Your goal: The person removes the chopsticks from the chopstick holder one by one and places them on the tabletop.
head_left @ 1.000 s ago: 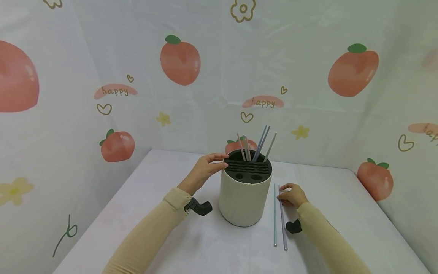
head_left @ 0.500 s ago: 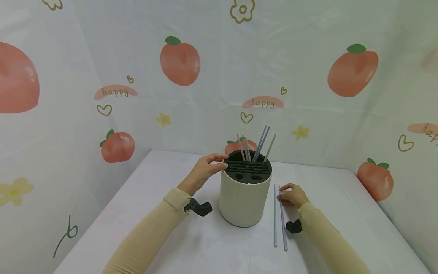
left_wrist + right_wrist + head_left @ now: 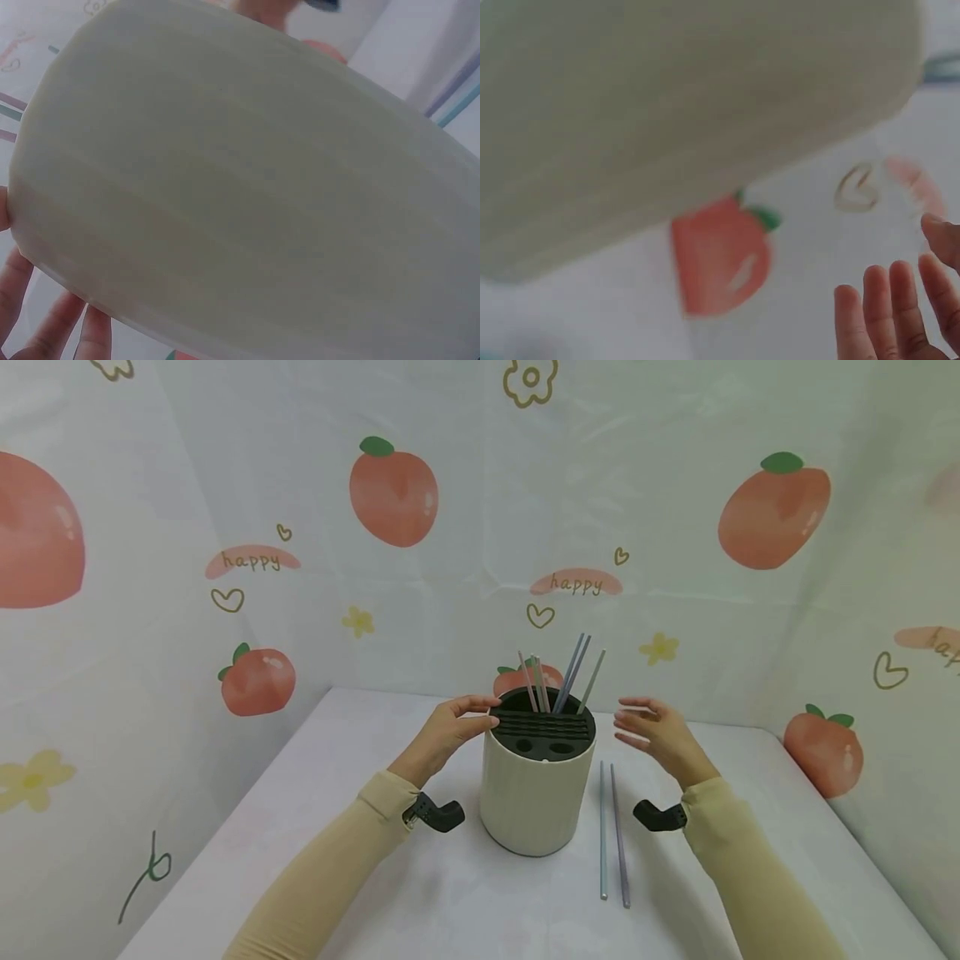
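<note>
A cream ribbed utensil holder (image 3: pixel 534 802) with a black slotted top stands in the middle of the table. Several pastel chopsticks (image 3: pixel 573 672) lean in its back opening. My left hand (image 3: pixel 442 735) rests its thumb and fingertips against the holder's left rim; in the left wrist view the straight fingers (image 3: pixel 56 322) touch its side. To the right of the holder, my right hand (image 3: pixel 663 739) is raised with fingers extended and holds nothing. Below it, a light blue chopstick (image 3: pixel 603 835) and a purple chopstick (image 3: pixel 620 839) lie side by side on the table.
The white table (image 3: pixel 405 902) runs back to a white curtain (image 3: pixel 465 527) printed with peaches and hearts. A dark wrist device (image 3: pixel 438 814) sits on the left arm, and another device (image 3: pixel 660 816) on the right.
My right hand has left the purple chopstick and risen up and back, its fingers spreading. Both chopsticks stay on the table. My left hand has not visibly moved from the holder's rim.
</note>
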`<state>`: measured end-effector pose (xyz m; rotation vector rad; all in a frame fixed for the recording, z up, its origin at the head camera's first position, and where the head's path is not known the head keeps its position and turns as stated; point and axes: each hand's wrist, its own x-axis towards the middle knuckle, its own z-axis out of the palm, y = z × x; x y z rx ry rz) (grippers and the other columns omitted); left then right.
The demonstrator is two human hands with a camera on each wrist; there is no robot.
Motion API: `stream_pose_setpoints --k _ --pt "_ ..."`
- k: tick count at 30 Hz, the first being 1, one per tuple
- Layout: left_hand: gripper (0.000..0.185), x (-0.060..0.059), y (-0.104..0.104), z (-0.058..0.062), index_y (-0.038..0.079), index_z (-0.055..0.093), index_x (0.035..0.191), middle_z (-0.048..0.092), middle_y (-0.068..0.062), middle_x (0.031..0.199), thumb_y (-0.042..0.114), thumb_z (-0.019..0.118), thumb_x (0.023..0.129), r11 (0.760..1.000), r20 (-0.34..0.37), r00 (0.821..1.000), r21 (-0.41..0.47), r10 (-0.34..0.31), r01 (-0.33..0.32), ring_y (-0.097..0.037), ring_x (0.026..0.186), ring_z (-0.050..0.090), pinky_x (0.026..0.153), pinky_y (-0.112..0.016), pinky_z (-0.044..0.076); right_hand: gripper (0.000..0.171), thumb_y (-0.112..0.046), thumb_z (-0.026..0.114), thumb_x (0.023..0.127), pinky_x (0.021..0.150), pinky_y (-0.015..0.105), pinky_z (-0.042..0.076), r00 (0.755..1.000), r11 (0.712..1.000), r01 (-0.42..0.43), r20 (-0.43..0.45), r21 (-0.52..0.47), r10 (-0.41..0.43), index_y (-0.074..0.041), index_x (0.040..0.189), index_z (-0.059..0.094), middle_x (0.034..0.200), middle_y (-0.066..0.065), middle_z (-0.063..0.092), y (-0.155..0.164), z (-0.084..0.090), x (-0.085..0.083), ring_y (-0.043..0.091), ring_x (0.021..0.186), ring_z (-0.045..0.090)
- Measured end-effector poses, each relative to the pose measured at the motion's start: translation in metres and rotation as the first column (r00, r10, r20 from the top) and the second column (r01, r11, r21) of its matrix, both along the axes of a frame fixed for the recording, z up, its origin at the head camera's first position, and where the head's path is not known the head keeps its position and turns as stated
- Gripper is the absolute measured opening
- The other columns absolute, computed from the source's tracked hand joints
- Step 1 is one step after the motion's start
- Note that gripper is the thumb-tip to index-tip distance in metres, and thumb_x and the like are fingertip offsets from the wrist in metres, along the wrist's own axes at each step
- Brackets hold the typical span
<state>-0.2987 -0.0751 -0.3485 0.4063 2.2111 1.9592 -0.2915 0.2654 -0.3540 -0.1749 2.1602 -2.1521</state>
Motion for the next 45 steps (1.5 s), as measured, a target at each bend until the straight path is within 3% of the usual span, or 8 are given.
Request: stream_pose_setpoints --k 6,12,18,21,28,36,45 --pt "0.037 -0.001 0.0 0.0 0.01 0.063 0.125 0.051 -0.012 0.132 0.015 0.067 0.089 1.0 0.004 1.0 0.012 -0.002 0.002 -0.028 0.125 0.048 0.11 -0.046 0.037 0.019 -0.007 0.059 0.095 0.089 0.024 0.053 0.98 0.985 -0.064 -0.195 -0.16 0.032 -0.012 0.114 0.057 0.106 -0.002 0.061 -0.023 0.041 0.007 0.009 0.099 0.064" --pt "0.039 0.0 -0.001 -0.001 0.011 0.063 0.127 0.049 -0.013 0.135 0.017 0.067 0.089 1.0 -0.005 1.0 -0.011 0.0 0.0 -0.029 0.128 0.045 0.111 -0.048 0.036 0.023 0.004 0.057 0.093 0.09 0.026 0.053 0.946 0.978 -0.109 -0.32 -0.177 0.048 -0.01 0.112 0.06 0.107 0.001 0.061 -0.039 0.048 0.011 0.01 0.1 0.064" --pt "0.042 0.002 0.0 0.0 0.008 0.059 0.13 0.047 -0.015 0.138 0.016 0.066 0.09 1.0 0.004 1.0 0.001 -0.011 0.011 -0.03 0.129 0.044 0.111 -0.047 0.036 0.026 0.005 0.061 0.091 0.087 0.02 0.053 0.939 0.99 -0.084 -0.342 -0.113 0.041 -0.013 0.11 0.061 0.106 -0.003 0.062 -0.047 0.043 0.012 0.005 0.092 0.066" --pt "0.041 0.002 0.0 -0.001 0.008 0.06 0.13 0.047 -0.014 0.138 0.015 0.066 0.09 1.0 0.004 1.0 0.009 -0.012 0.012 -0.03 0.128 0.045 0.11 -0.046 0.037 0.025 0.006 0.06 0.091 0.085 0.02 0.054 0.937 0.987 -0.095 -0.346 -0.131 0.044 -0.011 0.108 0.061 0.104 -0.002 0.063 -0.048 0.042 0.01 0.006 0.092 0.067" --pt "0.04 0.025 -0.001 0.025 0.002 0.059 0.129 0.049 -0.017 0.136 0.011 0.064 0.09 1.0 0.006 1.0 -0.017 -0.017 0.017 -0.032 0.128 0.045 0.11 -0.047 0.036 0.026 0.012 0.057 0.09 0.081 0.023 0.056 0.929 0.975 -0.135 -0.365 -0.177 0.062 -0.01 0.102 0.063 0.101 0.0 0.065 -0.05 0.037 0.005 0.009 0.092 0.069" --pt "0.041 0.001 -0.001 0.003 0.004 0.059 0.13 0.047 -0.016 0.137 0.012 0.065 0.09 1.0 0.012 1.0 -0.018 -0.016 0.016 -0.032 0.13 0.044 0.111 -0.048 0.036 0.025 0.011 0.057 0.09 0.081 0.023 0.056 0.929 0.974 -0.148 -0.361 -0.171 0.078 -0.011 0.099 0.064 0.105 -0.002 0.066 -0.051 0.034 0.001 0.011 0.094 0.07" --pt "0.04 0.001 -0.001 -0.002 0.011 0.062 0.129 0.047 -0.013 0.138 0.018 0.067 0.089 1.0 -0.002 1.0 -0.011 -0.006 0.006 -0.03 0.13 0.044 0.112 -0.048 0.034 0.021 0.007 0.06 0.091 0.08 0.024 0.056 0.92 0.988 -0.096 -0.39 -0.117 0.043 -0.011 0.099 0.064 0.102 -0.004 0.066 -0.051 0.045 0.001 0.009 0.092 0.07"
